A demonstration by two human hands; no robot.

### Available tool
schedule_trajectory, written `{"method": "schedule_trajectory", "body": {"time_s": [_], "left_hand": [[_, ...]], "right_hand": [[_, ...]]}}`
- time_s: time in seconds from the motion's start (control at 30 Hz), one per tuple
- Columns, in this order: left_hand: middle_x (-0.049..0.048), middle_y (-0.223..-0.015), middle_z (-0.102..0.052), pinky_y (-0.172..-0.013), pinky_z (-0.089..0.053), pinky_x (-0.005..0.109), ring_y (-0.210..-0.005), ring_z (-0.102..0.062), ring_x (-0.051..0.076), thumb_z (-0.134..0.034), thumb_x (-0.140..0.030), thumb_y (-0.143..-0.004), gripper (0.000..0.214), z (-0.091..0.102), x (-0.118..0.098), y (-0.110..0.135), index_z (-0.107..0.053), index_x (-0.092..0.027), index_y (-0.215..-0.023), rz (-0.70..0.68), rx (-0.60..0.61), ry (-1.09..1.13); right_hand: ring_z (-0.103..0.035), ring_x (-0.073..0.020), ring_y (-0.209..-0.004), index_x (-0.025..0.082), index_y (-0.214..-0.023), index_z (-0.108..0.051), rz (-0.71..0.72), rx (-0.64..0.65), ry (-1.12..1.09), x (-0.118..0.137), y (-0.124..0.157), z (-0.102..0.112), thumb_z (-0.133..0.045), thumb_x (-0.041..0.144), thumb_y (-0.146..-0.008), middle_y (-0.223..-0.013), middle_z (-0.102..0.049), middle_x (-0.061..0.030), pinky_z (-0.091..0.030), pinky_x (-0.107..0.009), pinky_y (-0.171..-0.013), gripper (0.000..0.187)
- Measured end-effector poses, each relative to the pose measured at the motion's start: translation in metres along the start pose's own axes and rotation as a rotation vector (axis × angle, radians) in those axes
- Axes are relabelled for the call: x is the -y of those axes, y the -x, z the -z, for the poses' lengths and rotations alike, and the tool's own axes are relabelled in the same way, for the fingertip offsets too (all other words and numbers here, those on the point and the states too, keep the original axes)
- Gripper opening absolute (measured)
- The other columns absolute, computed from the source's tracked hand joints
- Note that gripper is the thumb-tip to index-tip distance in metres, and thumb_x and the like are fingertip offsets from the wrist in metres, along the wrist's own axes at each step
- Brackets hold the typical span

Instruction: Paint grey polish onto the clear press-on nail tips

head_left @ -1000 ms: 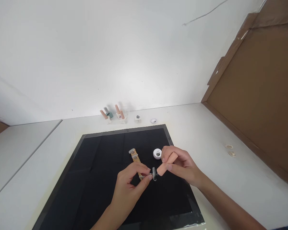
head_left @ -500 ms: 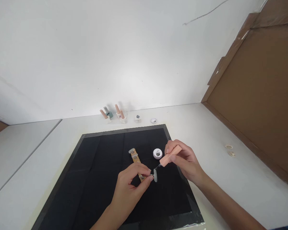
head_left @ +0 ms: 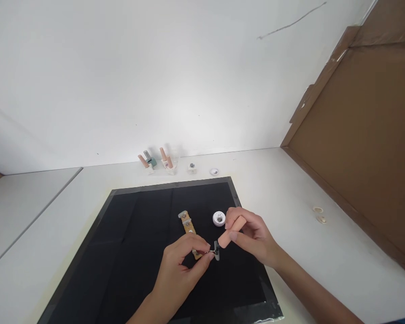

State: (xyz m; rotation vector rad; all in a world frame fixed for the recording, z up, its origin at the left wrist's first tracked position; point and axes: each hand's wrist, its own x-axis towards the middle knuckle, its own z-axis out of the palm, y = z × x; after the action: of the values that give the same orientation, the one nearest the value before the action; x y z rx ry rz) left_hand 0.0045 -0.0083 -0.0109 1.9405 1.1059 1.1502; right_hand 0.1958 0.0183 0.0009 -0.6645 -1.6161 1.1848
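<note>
Head view: left hand [head_left: 184, 265] pinches nail tip [head_left: 216, 250], right hand [head_left: 253, 236] grips brush handle [head_left: 231, 231].

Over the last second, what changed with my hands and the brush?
The right hand brought the peach polish brush back down and left, so its tip meets the grey nail tip pinched in the left hand. Half a second ago it was lifted away, up and right. Nothing was picked up or released. The left hand's pinch, the small white jar, the tan nail strip and the black mat stayed put.
</note>
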Motion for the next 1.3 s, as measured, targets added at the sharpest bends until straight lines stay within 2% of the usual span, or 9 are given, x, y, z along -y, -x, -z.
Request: {"method": "schedule_trajectory", "body": {"time_s": [0.23,0.4,0.57,0.7,0.83,1.07,1.3], "left_hand": [[0.0028,-0.068,-0.068,-0.058,-0.051,0.024,-0.062,-0.064,0.014,-0.063,-0.007,-0.073,0.012,0.0002,-0.0012,-0.0006,-0.064,-0.018,-0.070,-0.021,-0.002,0.007],[0.0032,-0.068,-0.068,-0.059,-0.051,0.024,-0.063,-0.064,0.015,-0.063,-0.006,-0.072,0.011,-0.0006,0.0000,-0.0006,-0.064,-0.017,-0.070,-0.032,-0.002,0.005],[0.0025,-0.069,-0.067,-0.059,-0.051,0.024,-0.063,-0.064,0.014,-0.063,-0.007,-0.073,0.012,-0.0011,-0.0005,0.0008,-0.064,-0.018,-0.071,-0.026,0.005,0.005],[0.0020,-0.068,-0.067,-0.059,-0.051,0.023,-0.064,-0.064,0.014,-0.063,-0.006,-0.073,0.012,-0.0025,-0.0010,0.0016,-0.063,-0.018,-0.070,-0.035,0.004,0.004],[0.0024,-0.070,-0.067,-0.061,-0.051,0.023,-0.066,-0.065,0.014,-0.063,-0.004,-0.072,0.014,-0.0038,0.0000,0.0024,-0.063,-0.017,-0.071,-0.043,0.010,0.000],[0.0031,-0.072,-0.068,-0.062,-0.051,0.023,-0.067,-0.065,0.014,-0.063,-0.004,-0.072,0.013,-0.0048,0.0006,0.0033,-0.064,-0.017,-0.071,-0.054,0.016,0.003],[0.0028,-0.071,-0.068,-0.063,-0.051,0.023,-0.067,-0.065,0.014,-0.063,-0.004,-0.072,0.012,-0.0059,0.0021,0.0016,-0.063,-0.016,-0.071,-0.053,0.007,0.011]], "right_hand": [[-0.053,-0.0178,-0.071,0.021,-0.073,-0.056,-0.051,-0.110,0.005,-0.0030,-0.0012,0.0013,-0.056,0.028,-0.087,-0.072,-0.061,-0.0025,-0.041,-0.031,-0.067,0.015],[-0.050,-0.0173,-0.068,0.022,-0.077,-0.055,-0.061,-0.185,-0.056,-0.0081,-0.0019,0.0035,-0.058,0.033,-0.085,-0.071,-0.056,-0.0016,-0.040,-0.030,-0.063,0.013],[-0.046,-0.0162,-0.062,0.021,-0.076,-0.055,0.004,-0.082,-0.130,-0.0078,-0.0002,0.0051,-0.059,0.033,-0.084,-0.065,-0.053,-0.0006,-0.039,-0.031,-0.061,0.015],[-0.047,-0.0164,-0.064,0.022,-0.077,-0.055,0.027,0.016,-0.077,-0.0026,0.0010,0.0030,-0.057,0.029,-0.086,-0.067,-0.056,-0.0014,-0.039,-0.032,-0.064,0.012],[-0.048,-0.0167,-0.065,0.022,-0.076,-0.053,0.019,0.035,-0.027,-0.0008,0.0021,0.0011,-0.055,0.026,-0.087,-0.066,-0.060,-0.0012,-0.039,-0.031,-0.065,0.012],[-0.049,-0.0162,-0.068,0.021,-0.074,-0.053,-0.004,-0.054,-0.014,-0.0035,0.0030,0.0009,-0.055,0.021,-0.087,-0.067,-0.063,-0.0010,-0.038,-0.029,-0.065,0.013],[-0.049,-0.0151,-0.066,0.022,-0.080,-0.055,-0.052,-0.187,-0.105,-0.0078,0.0005,0.0028,-0.057,0.029,-0.087,-0.070,-0.058,-0.0008,-0.038,-0.028,-0.060,0.010]]}}
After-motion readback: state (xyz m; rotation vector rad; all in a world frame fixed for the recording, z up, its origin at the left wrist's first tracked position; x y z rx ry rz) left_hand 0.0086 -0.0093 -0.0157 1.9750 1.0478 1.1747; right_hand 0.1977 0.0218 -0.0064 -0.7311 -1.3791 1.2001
